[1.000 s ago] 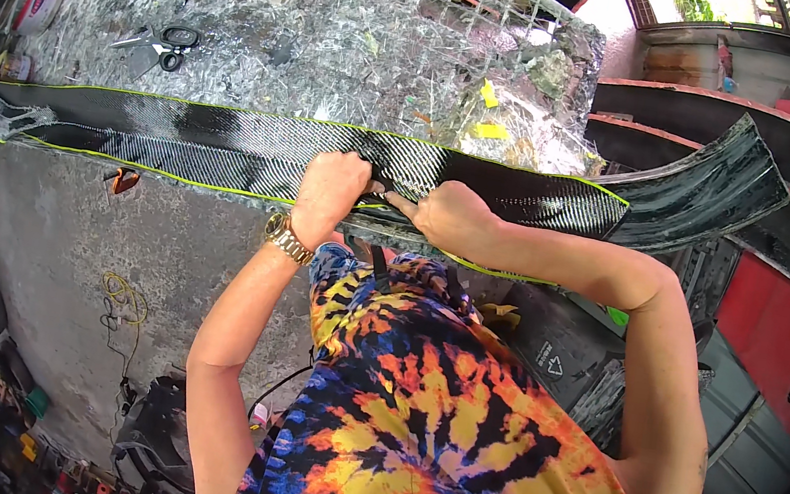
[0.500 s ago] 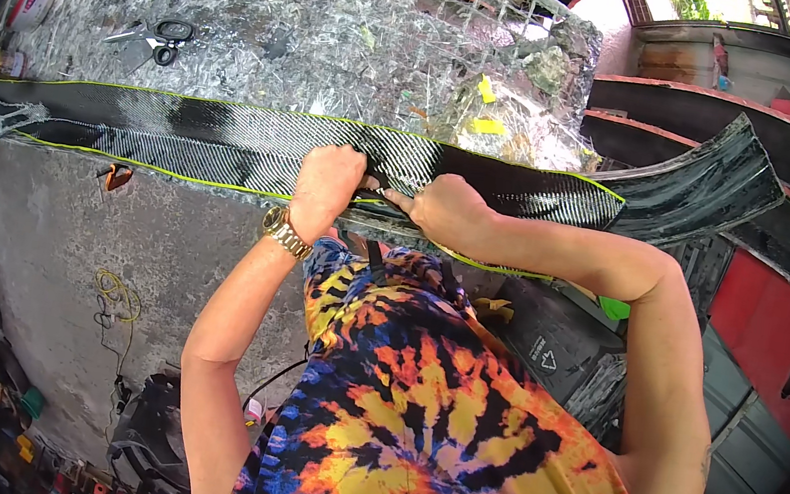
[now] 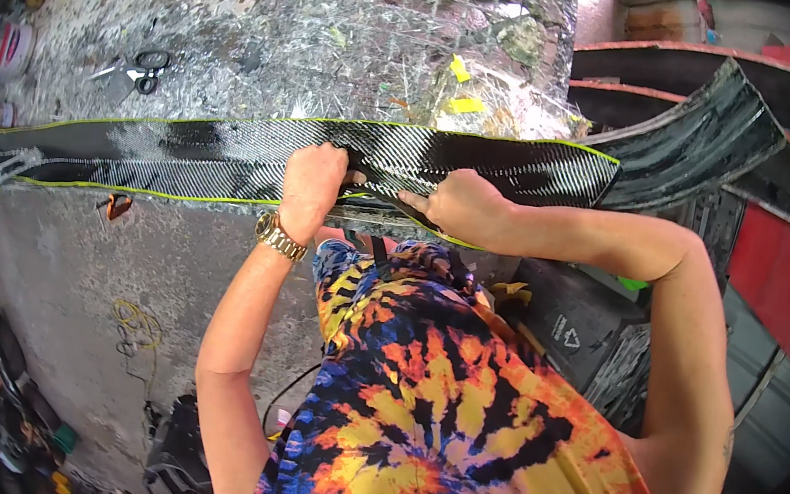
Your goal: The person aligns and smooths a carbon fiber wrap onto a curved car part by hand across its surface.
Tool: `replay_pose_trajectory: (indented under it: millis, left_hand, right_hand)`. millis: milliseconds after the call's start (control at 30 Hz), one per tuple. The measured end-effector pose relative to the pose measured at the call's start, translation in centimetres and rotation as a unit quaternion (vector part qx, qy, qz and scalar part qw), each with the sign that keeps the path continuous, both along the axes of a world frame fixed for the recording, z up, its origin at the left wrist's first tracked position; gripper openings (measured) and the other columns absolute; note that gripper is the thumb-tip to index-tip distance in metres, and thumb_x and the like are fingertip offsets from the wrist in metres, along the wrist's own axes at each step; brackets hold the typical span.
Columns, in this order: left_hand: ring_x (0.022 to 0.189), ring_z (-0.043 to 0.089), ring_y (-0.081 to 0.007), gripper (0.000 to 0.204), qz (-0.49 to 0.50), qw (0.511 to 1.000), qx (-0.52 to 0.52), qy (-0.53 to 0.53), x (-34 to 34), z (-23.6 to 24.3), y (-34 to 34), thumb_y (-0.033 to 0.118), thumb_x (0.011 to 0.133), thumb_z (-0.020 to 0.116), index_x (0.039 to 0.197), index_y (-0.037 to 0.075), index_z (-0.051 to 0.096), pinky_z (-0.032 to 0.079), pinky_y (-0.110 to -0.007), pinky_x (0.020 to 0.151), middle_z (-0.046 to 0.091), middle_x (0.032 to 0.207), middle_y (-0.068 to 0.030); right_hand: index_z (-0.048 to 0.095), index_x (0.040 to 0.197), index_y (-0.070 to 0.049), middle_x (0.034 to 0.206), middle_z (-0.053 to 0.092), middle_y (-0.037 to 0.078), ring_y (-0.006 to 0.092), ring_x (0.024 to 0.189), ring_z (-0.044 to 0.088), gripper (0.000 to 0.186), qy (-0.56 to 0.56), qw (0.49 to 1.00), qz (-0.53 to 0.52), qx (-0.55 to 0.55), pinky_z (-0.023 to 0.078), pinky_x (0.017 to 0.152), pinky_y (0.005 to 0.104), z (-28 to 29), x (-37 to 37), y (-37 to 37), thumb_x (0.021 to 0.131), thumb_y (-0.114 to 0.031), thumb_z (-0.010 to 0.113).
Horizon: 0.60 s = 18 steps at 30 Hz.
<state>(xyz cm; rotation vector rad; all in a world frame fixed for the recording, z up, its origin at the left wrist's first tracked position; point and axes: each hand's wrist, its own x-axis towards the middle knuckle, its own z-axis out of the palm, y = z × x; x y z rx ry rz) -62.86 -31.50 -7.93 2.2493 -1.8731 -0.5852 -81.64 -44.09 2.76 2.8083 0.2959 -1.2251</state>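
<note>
1 black woven strip (image 3: 227,151) | yellow-green long edges | creased lengthwise | stretched left-right along worktable's (image 3: 236,12) near side

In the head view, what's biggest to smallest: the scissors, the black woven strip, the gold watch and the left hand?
1. Black woven strip
2. Left hand
3. Scissors and gold watch: too close to rank surely

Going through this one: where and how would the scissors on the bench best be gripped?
Probably by the black finger loops, coming from the person's right: on the scissors the loops form the right-hand end, while the blades point left across the bench.
</note>
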Motion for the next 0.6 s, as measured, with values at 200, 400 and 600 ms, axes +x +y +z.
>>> replay_pose_trajectory:
  millis: [200, 400, 600]
  left_hand:
    - [0.062, 0.070, -0.0316, 0.046, -0.015, 1.000, 0.014, -0.007, 0.4, 0.8, -0.2, 0.048, 0.081, 0.073, 0.065, 0.005, 0.070, 0.054, -0.041, 0.056, 0.067, 0.066, -0.0159]
    - [0.061, 0.070, -0.0316, 0.053, -0.028, 0.999, 0.032, -0.034, 0.5, 1.2, -0.4, 0.054, 0.081, 0.071, 0.062, 0.005, 0.069, 0.053, -0.041, 0.055, 0.067, 0.063, -0.0160]
    - [0.060, 0.070, -0.0322, 0.057, -0.027, 0.998, 0.025, -0.057, 0.8, 0.7, -0.3, 0.058, 0.080, 0.070, 0.062, 0.004, 0.068, 0.054, -0.040, 0.054, 0.066, 0.062, -0.0161]
  right_hand:
    - [0.039, 0.156, -0.021, 0.062, 0.056, -0.008, 0.0118, 0.056, 0.061, 0.064, -0.007, 1.000, 0.008, -0.010, 0.040, 0.047, 0.0302, 0.4, -1.5, -0.3, 0.094, -0.014, 0.052]
    - [0.043, 0.153, -0.019, 0.081, 0.069, -0.002, 0.0205, 0.075, 0.070, 0.054, 0.070, 0.995, -0.064, 0.017, 0.051, 0.059, 0.0345, 1.4, -1.4, -0.5, 0.100, -0.016, 0.049]
    - [0.042, 0.154, -0.020, 0.083, 0.069, 0.001, 0.0225, 0.079, 0.071, 0.056, 0.076, 0.992, -0.099, 0.027, 0.053, 0.061, 0.0357, 1.1, -1.4, -0.2, 0.099, -0.014, 0.051]
